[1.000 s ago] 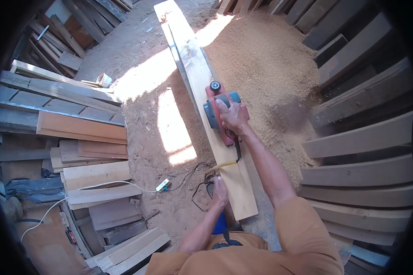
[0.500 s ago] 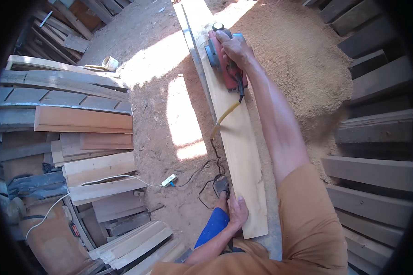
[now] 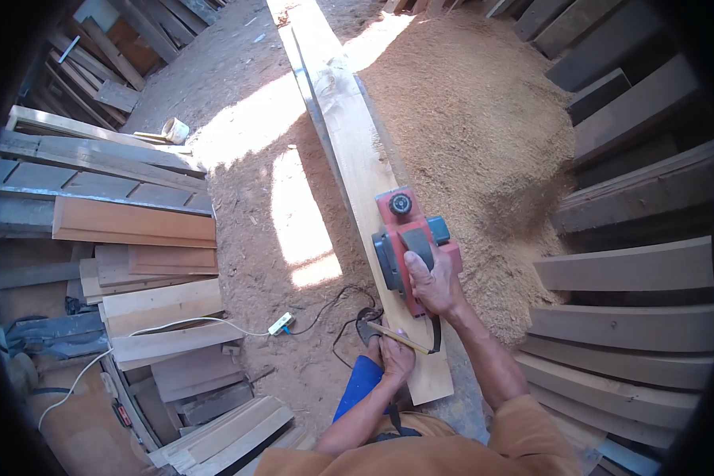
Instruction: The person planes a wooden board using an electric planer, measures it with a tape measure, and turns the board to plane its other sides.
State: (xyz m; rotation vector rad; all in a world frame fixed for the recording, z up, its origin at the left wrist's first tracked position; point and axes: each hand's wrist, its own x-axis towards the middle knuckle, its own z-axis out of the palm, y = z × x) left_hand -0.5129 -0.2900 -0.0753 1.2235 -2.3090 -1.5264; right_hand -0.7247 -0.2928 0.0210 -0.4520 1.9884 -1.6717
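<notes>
My right hand [image 3: 434,287] is wrapped around the rear handle of a red and black electric planer [image 3: 397,230]. The planer rests on a long pale wooden board [image 3: 357,163], toward its near end. Close behind it, my left hand [image 3: 397,357] grips the board's left edge, its fingers partly hidden. The planer's cord, with a yellow sleeve [image 3: 404,339], loops across the board just above my left hand. Below the board on the left show a foot in a dark sandal and a blue trouser leg [image 3: 358,386].
A large heap of wood shavings [image 3: 484,135] lies right of the board. Stacked planks [image 3: 627,266] line the right side, and more boards [image 3: 135,222] the left. A white power socket [image 3: 281,324] with its cable lies on the dirt floor. A bucket [image 3: 175,130] stands farther off.
My right hand has drawn the planer back along the board from the far part to near my left hand. The yellow-sleeved cord has folded up. My left hand stays at the board's edge.
</notes>
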